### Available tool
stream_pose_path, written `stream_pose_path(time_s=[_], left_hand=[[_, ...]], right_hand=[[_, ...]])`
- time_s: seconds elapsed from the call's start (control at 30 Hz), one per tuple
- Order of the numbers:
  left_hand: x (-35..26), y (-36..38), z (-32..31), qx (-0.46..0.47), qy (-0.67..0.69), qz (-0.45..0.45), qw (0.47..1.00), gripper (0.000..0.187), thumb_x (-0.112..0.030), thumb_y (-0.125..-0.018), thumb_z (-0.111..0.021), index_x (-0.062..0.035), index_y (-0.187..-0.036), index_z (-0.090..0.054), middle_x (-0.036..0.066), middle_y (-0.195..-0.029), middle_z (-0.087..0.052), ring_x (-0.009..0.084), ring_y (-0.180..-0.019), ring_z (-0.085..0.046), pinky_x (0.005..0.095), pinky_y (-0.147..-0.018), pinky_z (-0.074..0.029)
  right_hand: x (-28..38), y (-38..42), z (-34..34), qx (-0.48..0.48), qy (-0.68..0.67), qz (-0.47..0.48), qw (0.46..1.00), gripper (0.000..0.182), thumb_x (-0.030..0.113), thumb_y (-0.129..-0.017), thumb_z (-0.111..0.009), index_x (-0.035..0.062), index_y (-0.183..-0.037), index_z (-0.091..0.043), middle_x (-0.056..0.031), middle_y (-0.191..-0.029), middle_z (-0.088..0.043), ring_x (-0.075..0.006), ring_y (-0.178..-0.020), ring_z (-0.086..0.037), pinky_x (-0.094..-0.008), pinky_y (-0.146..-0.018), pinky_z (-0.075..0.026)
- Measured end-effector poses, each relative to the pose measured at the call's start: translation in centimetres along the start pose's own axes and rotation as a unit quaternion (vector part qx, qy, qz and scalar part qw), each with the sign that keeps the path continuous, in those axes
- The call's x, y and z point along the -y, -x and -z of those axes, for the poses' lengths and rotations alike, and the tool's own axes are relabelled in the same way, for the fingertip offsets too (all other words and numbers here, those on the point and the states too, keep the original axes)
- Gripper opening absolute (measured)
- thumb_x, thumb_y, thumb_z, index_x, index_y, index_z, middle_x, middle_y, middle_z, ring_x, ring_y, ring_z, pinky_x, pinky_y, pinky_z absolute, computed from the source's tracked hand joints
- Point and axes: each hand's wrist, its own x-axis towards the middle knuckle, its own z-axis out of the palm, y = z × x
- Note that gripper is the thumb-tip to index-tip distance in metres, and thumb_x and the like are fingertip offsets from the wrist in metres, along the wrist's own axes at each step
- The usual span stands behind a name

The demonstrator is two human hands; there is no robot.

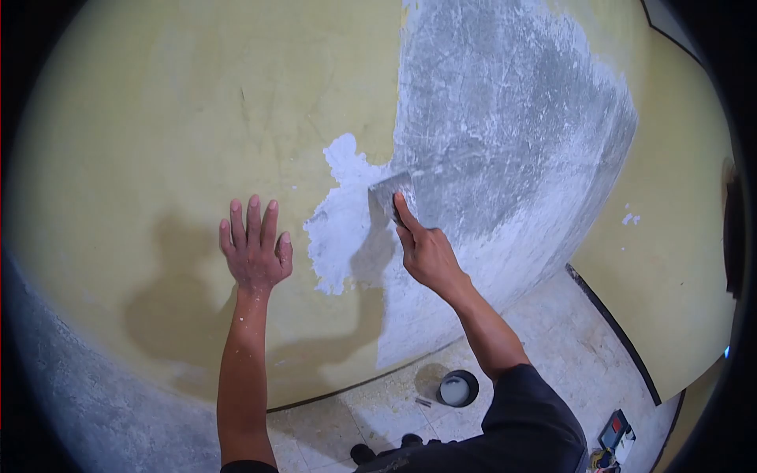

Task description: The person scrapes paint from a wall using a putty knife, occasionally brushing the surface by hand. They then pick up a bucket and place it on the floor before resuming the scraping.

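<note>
Head | scraper [385,187] at grey patch [505,118] edge | hands [257,254] [430,254] well apart

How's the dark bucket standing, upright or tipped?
Upright: the bucket sits on the floor, its round mouth facing up, with pale material showing inside. Fill level: cannot tell.

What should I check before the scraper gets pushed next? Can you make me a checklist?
1. Right hand holding the scraper: ok, one finger stretched along its blade.
2. Left hand out of the blade's way: ok, spread on the yellow wall, well to the side.
3. Blade at the white patch: ok, by its upper right side.
4. Bucket standing upright: ok, on the floor.
5. Blade edge sharp: cannot tell, too small to see.
</note>
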Motion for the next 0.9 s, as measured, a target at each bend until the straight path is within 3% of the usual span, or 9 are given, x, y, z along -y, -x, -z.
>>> stream_pose_path(time_s=[0.23, 0.33, 0.4, 0.5, 0.53, 0.77, 0.83, 0.9], left_hand=[[-0.1, 0.2, 0.1, 0.002, 0.005, 0.000, 1.000, 0.054, -0.033, -0.095, -0.045, -0.0111, -0.144, -0.046, 0.016, -0.152, -0.040, 0.0412, -0.141, -0.033, 0.0532, -0.114, -0.016], [-0.2, -0.2, -0.2, 0.000, -0.013, 0.019, 1.000, 0.052, -0.035, -0.095, -0.042, -0.0161, -0.143, -0.049, 0.010, -0.152, -0.042, 0.0373, -0.141, -0.035, 0.0514, -0.115, -0.016], [-0.2, 0.0, -0.2, -0.002, -0.010, 0.018, 1.000, 0.052, -0.035, -0.096, -0.041, -0.0160, -0.143, -0.049, 0.010, -0.152, -0.041, 0.0373, -0.141, -0.035, 0.0511, -0.115, -0.015], [0.0, 0.1, -0.1, -0.003, 0.005, 0.013, 1.000, 0.051, -0.035, -0.096, -0.041, -0.0160, -0.143, -0.049, 0.010, -0.152, -0.041, 0.0372, -0.140, -0.035, 0.0510, -0.116, -0.014], [0.0, 0.1, -0.2, -0.007, 0.005, 0.012, 1.000, 0.051, -0.035, -0.096, -0.041, -0.0160, -0.143, -0.049, 0.010, -0.152, -0.041, 0.0372, -0.140, -0.035, 0.0510, -0.116, -0.014], [0.0, 0.5, -0.1, 0.002, -0.003, 0.011, 1.000, 0.051, -0.035, -0.096, -0.042, -0.0163, -0.143, -0.049, 0.010, -0.152, -0.041, 0.0366, -0.141, -0.035, 0.0509, -0.116, -0.014], [0.0, 0.5, -0.1, 0.001, 0.001, 0.012, 1.000, 0.051, -0.035, -0.096, -0.042, -0.0164, -0.143, -0.049, 0.010, -0.152, -0.041, 0.0364, -0.141, -0.035, 0.0509, -0.116, -0.014], [0.0, 0.1, -0.2, -0.007, -0.007, 0.000, 1.000, 0.054, -0.033, -0.095, -0.044, -0.0109, -0.144, -0.046, 0.015, -0.151, -0.041, 0.0415, -0.141, -0.033, 0.0534, -0.114, -0.015]], right_hand=[[0.6, -0.7, 1.0, 0.018, 0.009, -0.010, 1.000, 0.069, 0.008, -0.092, -0.053, 0.0132, -0.154, -0.023, -0.0256, -0.058, -0.057, -0.0462, -0.052, -0.056, -0.0543, -0.052, -0.044], [0.3, -1.1, 0.4, 0.020, -0.009, -0.014, 1.000, 0.069, 0.008, -0.093, -0.053, 0.0124, -0.154, -0.022, -0.0255, -0.058, -0.057, -0.0465, -0.052, -0.055, -0.0549, -0.053, -0.044], [2.0, -3.4, 1.0, -0.037, -0.007, 0.011, 0.999, 0.069, 0.008, -0.093, -0.053, 0.0119, -0.154, -0.022, -0.0256, -0.058, -0.057, -0.0471, -0.052, -0.055, -0.0553, -0.053, -0.044], [1.9, -2.6, 1.3, -0.028, -0.004, 0.014, 1.000, 0.069, 0.008, -0.093, -0.054, 0.0118, -0.154, -0.022, -0.0260, -0.059, -0.057, -0.0478, -0.052, -0.055, -0.0555, -0.053, -0.044], [1.3, -1.1, 0.7, -0.019, -0.006, -0.012, 1.000, 0.061, 0.005, -0.094, -0.053, 0.0093, -0.151, -0.031, -0.0297, -0.066, -0.057, -0.0489, -0.060, -0.056, -0.0523, -0.057, -0.044], [3.3, -3.7, 2.1, -0.033, -0.029, 0.001, 0.999, 0.068, 0.005, -0.092, -0.053, 0.0105, -0.153, -0.024, -0.0266, -0.060, -0.058, -0.0476, -0.055, -0.056, -0.0541, -0.054, -0.044], [1.0, -1.4, 0.8, -0.025, -0.010, 0.016, 0.999, 0.068, 0.006, -0.092, -0.053, 0.0102, -0.153, -0.024, -0.0259, -0.059, -0.057, -0.0472, -0.054, -0.056, -0.0540, -0.053, -0.043], [0.8, -0.5, 0.4, 0.007, -0.015, -0.014, 1.000, 0.067, 0.007, -0.093, -0.053, 0.0097, -0.153, -0.025, -0.0256, -0.057, -0.056, -0.0469, -0.053, -0.055, -0.0546, -0.054, -0.043]])
